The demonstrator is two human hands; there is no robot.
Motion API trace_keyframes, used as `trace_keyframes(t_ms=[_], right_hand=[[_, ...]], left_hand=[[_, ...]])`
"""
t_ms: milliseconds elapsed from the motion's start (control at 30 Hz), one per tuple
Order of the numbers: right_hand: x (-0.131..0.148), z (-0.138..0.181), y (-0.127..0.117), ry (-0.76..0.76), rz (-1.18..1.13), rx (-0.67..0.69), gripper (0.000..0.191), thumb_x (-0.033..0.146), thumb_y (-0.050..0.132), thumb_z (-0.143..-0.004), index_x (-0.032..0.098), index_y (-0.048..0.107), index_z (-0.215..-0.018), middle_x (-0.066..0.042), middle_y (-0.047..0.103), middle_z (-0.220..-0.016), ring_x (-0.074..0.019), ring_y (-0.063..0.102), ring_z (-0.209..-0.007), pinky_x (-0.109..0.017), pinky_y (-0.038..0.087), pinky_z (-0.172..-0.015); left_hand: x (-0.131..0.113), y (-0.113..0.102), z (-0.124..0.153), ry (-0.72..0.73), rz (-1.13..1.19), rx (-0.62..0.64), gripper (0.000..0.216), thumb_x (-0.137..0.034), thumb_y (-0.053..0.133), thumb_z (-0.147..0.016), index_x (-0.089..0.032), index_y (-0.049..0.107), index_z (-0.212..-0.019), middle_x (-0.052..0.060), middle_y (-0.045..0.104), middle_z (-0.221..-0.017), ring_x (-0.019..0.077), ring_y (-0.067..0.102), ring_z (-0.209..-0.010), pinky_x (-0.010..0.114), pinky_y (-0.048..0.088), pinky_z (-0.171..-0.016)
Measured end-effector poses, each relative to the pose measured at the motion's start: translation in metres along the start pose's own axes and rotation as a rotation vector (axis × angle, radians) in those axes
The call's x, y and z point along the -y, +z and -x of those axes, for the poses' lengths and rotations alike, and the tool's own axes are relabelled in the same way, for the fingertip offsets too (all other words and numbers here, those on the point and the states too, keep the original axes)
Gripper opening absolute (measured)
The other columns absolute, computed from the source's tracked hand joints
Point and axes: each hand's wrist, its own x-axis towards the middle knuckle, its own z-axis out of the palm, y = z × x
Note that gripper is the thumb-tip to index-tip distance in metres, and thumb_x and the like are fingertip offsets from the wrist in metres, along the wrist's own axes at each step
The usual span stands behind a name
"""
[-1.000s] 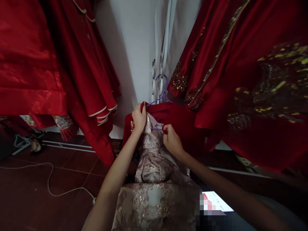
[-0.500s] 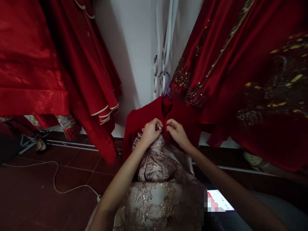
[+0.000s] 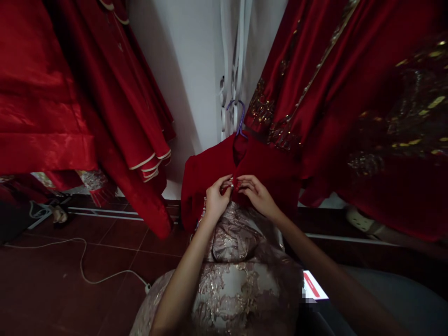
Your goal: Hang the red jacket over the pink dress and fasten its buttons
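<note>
A dark red long-sleeved garment (image 3: 206, 168) hangs by a purple hanger (image 3: 241, 123) in front of me. My left hand (image 3: 217, 198) is closed at its front opening, pinching the edge, with small white pearl-like beads (image 3: 231, 185) at the fingertips. From the other side, my right hand (image 3: 259, 198) grips the opposite edge, its fingers bent and the tips close to the beads. What lies between the fingertips is partly hidden. Below the hands, a shiny beige-and-gold brocade cloth (image 3: 238, 233) covers the lap and reaches up to the garment.
Red garments (image 3: 133, 116) hang at left; red ones with gold sequins (image 3: 315, 93) hang at right. White metal bars (image 3: 233, 56) run down the wall. A white cable (image 3: 84, 261) crosses the tiled floor (image 3: 45, 289). A lit phone screen (image 3: 315, 285) lies at lower right.
Both hands have drawn closer together at the garment's front opening, and the right fingers now reach the beads by the left fingertips. The view has shifted slightly. The phone screen shows a different picture.
</note>
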Motion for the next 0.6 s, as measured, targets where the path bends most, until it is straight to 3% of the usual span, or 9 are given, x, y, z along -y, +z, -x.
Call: trace_keyframes(t_ms=[100,167,333,600], right_hand=[[-0.003,0.006,0.003,-0.047,0.058,-0.042,0.027,0.031,0.059,-0.074,0.024,0.05,-0.098,-0.004,0.056,-0.098,-0.0164,0.056,-0.093,-0.034,0.05,-0.082],[-0.004,0.008,0.004,-0.063,0.113,-0.08,0.025,0.035,0.061,-0.074,0.024,0.051,-0.094,-0.004,0.056,-0.096,-0.0174,0.057,-0.093,-0.035,0.051,-0.082],[-0.002,0.01,0.005,-0.062,0.146,-0.123,0.024,0.039,0.061,-0.075,0.022,0.053,-0.091,-0.005,0.059,-0.095,-0.0184,0.059,-0.092,-0.037,0.051,-0.083],[0.005,0.011,0.005,-0.089,0.205,-0.201,0.023,0.037,0.061,-0.076,0.02,0.06,-0.092,-0.005,0.064,-0.095,-0.0173,0.063,-0.088,-0.034,0.053,-0.082]], left_hand=[[0.004,0.003,0.004,-0.048,0.024,-0.129,0.023,-0.019,0.059,-0.074,-0.019,0.054,-0.096,0.004,0.064,-0.087,0.0129,0.063,-0.082,0.028,0.05,-0.079],[0.006,0.004,0.006,-0.069,-0.004,-0.145,0.017,-0.021,0.06,-0.073,-0.019,0.054,-0.088,0.004,0.064,-0.086,0.013,0.063,-0.081,0.027,0.05,-0.077],[-0.002,-0.001,0.007,-0.034,-0.108,-0.022,0.008,-0.022,0.055,-0.076,-0.02,0.055,-0.084,0.003,0.065,-0.088,0.0141,0.062,-0.085,0.028,0.048,-0.08],[-0.031,-0.016,0.004,0.167,-0.47,0.183,0.011,-0.014,0.046,-0.08,-0.022,0.053,-0.086,0.003,0.061,-0.089,0.0154,0.058,-0.084,0.026,0.044,-0.078]])
